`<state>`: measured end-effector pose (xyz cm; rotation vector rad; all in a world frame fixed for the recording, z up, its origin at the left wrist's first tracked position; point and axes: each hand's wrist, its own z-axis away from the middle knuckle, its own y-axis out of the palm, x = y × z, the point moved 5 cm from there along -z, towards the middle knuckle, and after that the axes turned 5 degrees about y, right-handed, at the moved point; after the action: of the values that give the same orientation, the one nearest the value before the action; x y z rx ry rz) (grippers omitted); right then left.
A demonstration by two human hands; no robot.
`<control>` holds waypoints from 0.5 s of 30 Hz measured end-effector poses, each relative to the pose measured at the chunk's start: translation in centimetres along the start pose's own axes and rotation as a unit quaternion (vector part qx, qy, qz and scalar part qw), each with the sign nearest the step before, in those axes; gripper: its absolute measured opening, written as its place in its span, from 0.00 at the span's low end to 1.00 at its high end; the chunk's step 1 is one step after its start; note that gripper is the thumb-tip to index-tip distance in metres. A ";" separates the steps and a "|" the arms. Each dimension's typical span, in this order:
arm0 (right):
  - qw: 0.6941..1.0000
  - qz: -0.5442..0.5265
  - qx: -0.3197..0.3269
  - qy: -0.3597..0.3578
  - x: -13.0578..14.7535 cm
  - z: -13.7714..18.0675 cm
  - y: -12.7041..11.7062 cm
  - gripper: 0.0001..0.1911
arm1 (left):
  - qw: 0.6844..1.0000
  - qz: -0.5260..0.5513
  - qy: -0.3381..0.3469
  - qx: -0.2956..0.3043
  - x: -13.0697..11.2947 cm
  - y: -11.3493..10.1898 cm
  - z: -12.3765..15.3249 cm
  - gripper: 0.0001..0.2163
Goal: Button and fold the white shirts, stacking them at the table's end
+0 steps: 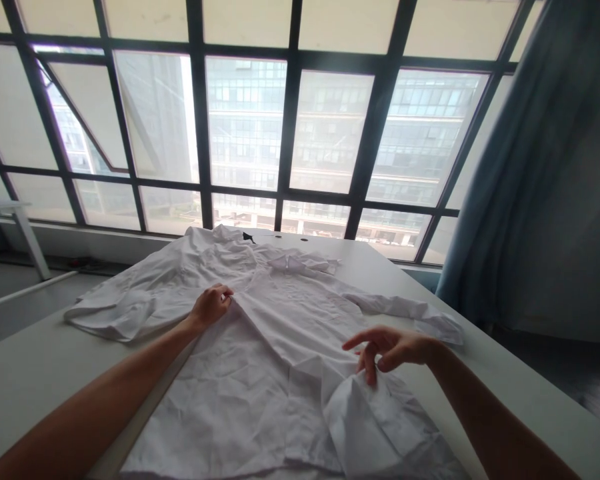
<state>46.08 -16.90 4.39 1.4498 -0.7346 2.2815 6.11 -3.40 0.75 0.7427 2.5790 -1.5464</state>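
White shirt [260, 373] lies spread front-up across the pale surface [30, 373], its collar [290, 262] at the far end toward the window [245, 127]. One sleeve [115, 310] is bunched out to your left and the other sleeve [405, 308] trails to your right. Your left grip [211, 305] is closed, fingers curled in and pinching a ridge of cloth along the front opening at chest height. Your right grip [395, 348] is open, fingers loosely spread, and hangs over a turned-up flap [360, 413] of the lower front panel; you cannot tell from here whether the fingertips touch the cloth or sit just above it. Judge the fabric as thin, light and very limp. It is creased all over, so it will likely drape and fold wherever it is unsupported, and it may slide easily on the smooth surface when you pull from one side. Nothing about it looks fragile, though the small buttons along the front could snag. The firmer places probably give the best hold: the doubled edge of the front opening, the collar, the hem and the cuffs. A pinch in the middle of a panel would likely only gather wrinkles. Holds set well apart should keep it flatter than a single hold.
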 end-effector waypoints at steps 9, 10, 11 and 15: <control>0.889 0.336 -0.267 0.159 -1.4 -2.0 -0.9 0.25 | 0.999 -0.034 -0.035 0.022 -0.2 -0.6 -0.5 0.11; 0.887 0.344 -0.258 0.169 -1.6 -2.2 -0.6 0.23 | 0.998 -0.026 -0.051 0.021 -0.1 -0.8 -0.8 0.10; 0.889 0.344 -0.245 0.176 -1.7 -2.5 -0.3 0.20 | 0.997 -0.012 -0.068 0.019 0.2 -1.1 -1.1 0.10; 0.909 0.305 -0.233 0.161 -1.8 -2.9 0.0 0.11 | 0.981 0.067 -0.161 0.088 2.9 -1.3 -2.1 0.09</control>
<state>44.74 -15.26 1.71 0.6497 -1.6562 2.4180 3.45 -1.07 2.10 0.6040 2.1410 -1.7070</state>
